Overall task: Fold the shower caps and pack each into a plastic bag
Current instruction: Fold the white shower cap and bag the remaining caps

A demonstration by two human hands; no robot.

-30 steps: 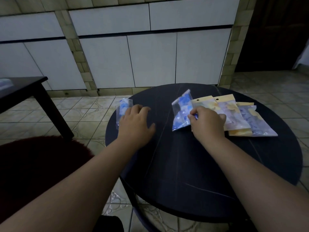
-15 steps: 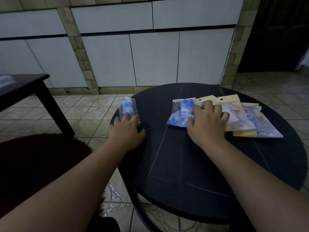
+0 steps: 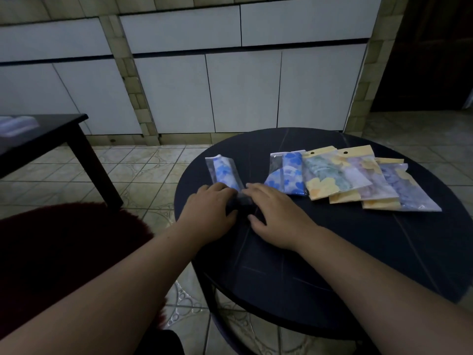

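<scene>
A clear plastic bag with a blue-flowered shower cap [image 3: 224, 172] lies at the left of the round dark table [image 3: 332, 252]. My left hand [image 3: 210, 216] and my right hand [image 3: 273, 216] meet at its near end, fingers curled over the plastic and thumbs just below it. Right of it lies a second bagged blue cap [image 3: 288, 175]. Beyond that, several packed bags with yellow headers [image 3: 353, 180] overlap in a row.
A dark red fuzzy seat [image 3: 64, 252] sits at the lower left. A black side table [image 3: 51, 131] stands further left on the tiled floor. White cabinet doors [image 3: 243, 90] line the wall behind.
My right hand left the second blue bag and came over to the left bag. The left bag now lies closer to the table's middle, with both hands at its near end.
</scene>
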